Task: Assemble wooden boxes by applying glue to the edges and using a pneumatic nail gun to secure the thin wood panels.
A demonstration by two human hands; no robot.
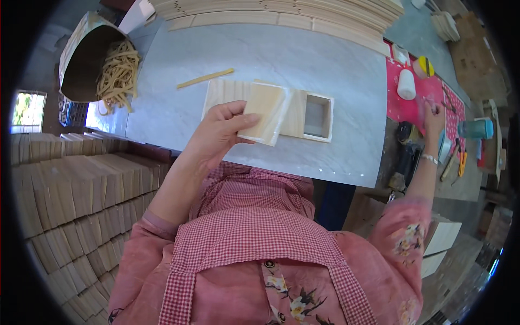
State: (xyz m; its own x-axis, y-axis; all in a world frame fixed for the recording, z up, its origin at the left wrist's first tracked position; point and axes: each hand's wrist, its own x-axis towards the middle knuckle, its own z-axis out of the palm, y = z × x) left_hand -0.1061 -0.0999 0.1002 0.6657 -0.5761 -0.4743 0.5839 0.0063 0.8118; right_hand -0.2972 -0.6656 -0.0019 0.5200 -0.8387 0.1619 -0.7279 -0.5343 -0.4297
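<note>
My left hand (pixel 219 130) grips a small pale wooden panel (pixel 262 116), its thumb on top; the panel has white along its edges. Beneath it on the table lie a flat wooden board (pixel 222 92) and a shallow wooden box (pixel 318 116), its open part at the right, with a white rim. Far to the right, my right hand (pixel 433 116) reaches over a pink-red cloth (pixel 398 108). Its fingers are bent together, and anything between them is too small to make out. A white bottle (pixel 406 85) stands a little beyond that hand.
A yellowish wooden strip (pixel 205 78) lies on the grey table (pixel 179 43). At the far left, a tipped container (pixel 81 70) spills tan bands (pixel 118 73). Wooden boards (pixel 281 13) are stacked along the back. Wood-block stacks (pixel 81 184) fill the left; a yellow-lidded jar (pixel 423 67) stands right.
</note>
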